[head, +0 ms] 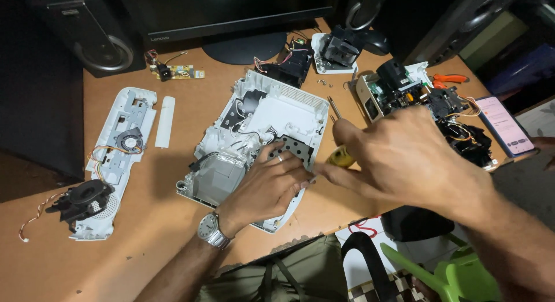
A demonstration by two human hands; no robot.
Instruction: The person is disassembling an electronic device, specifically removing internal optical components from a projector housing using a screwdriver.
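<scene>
Left hand (269, 183), watch on wrist, laid flat w/ fingers spread on open white device housing (263, 114) at mid counter (144, 244), fingertips on its dark perforated plate (293, 147); gripping nothing. Right hand (404, 160) closed round 1 yellow-handled screwdriver (340, 156), metal shaft pointing up past housing's right edge. Out from there: 1 white cover panel (118, 140) at left w/ 1 small fan (128, 141) and 1 black speaker part (84, 199); 1 white strip (165, 121) beside it; 1 small circuit board (176, 72) up top. Right: 2 more gutted assemblies (399, 88), 1 orange-handled pliers (450, 79), 1 phone (504, 125), screen lit. 1 monitor stand (245, 47) behind.
</scene>
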